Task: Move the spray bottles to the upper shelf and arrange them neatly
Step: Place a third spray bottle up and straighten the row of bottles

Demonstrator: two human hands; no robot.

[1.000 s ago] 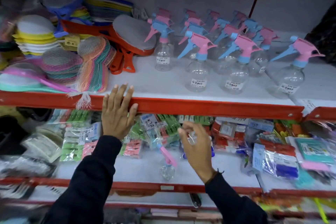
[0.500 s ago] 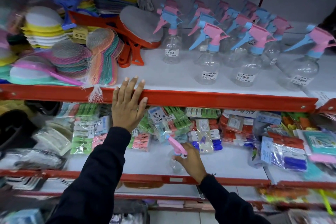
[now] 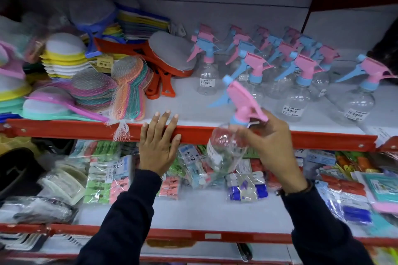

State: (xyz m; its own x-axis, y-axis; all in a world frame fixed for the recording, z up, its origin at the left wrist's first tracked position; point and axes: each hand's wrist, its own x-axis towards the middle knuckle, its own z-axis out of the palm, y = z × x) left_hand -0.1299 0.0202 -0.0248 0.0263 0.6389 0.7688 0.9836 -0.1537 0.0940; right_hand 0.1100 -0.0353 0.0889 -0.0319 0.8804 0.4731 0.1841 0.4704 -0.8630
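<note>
Bottle labels (image 3: 291, 111) too blurry, unreadable.

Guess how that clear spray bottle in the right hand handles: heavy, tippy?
Likely light: the held spray bottle looks clear and empty. Probably top-heavy, with its bulky pink trigger head over a rounded body, so it may tip when set down. The right hand holds it tilted.

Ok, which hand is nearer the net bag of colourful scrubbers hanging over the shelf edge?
Left. The left hand rests on the red shelf edge just right of the net bag; the right hand holds a spray bottle farther right.

Shop, price-labelled spray bottles (image 3: 293, 101), red shelves (image 3: 64, 128)
</note>
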